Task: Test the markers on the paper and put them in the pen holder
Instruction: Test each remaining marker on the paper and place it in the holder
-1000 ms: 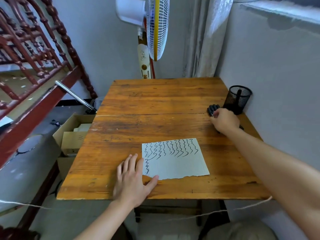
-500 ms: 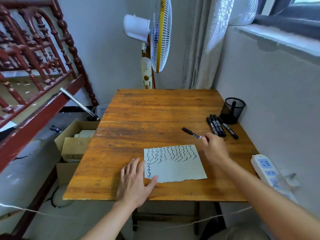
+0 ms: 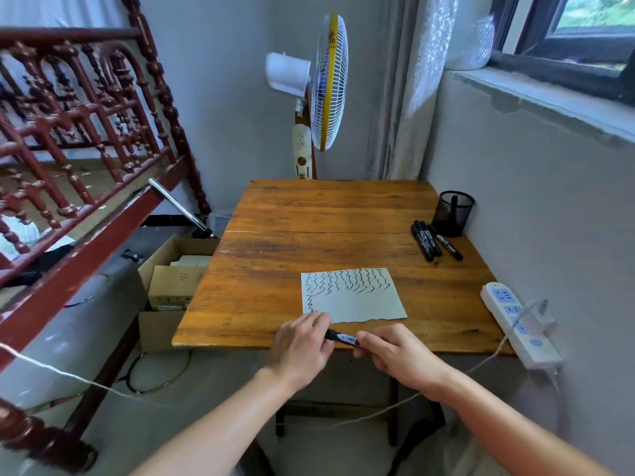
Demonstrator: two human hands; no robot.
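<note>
A black marker (image 3: 343, 338) lies crosswise at the table's near edge, held at both ends. My left hand (image 3: 302, 345) pinches its left end and my right hand (image 3: 398, 355) grips its right end. Just beyond them lies the white paper (image 3: 357, 304), with a row of black squiggles along its top and one at its left edge. Three more black markers (image 3: 431, 242) lie side by side at the right of the wooden table (image 3: 309, 249). Behind them stands the black mesh pen holder (image 3: 452, 214) with one marker upright inside.
A white power strip (image 3: 515, 321) with a plugged cable rests at the table's right edge by the wall. A standing fan (image 3: 326, 84) is behind the table. Open cardboard boxes (image 3: 175, 273) sit on the floor left of it, next to a red wooden bed frame (image 3: 68, 132).
My right hand carried a marker from the pile near the holder down to the near edge. My left hand lifted off the paper's corner and took the marker's other end.
</note>
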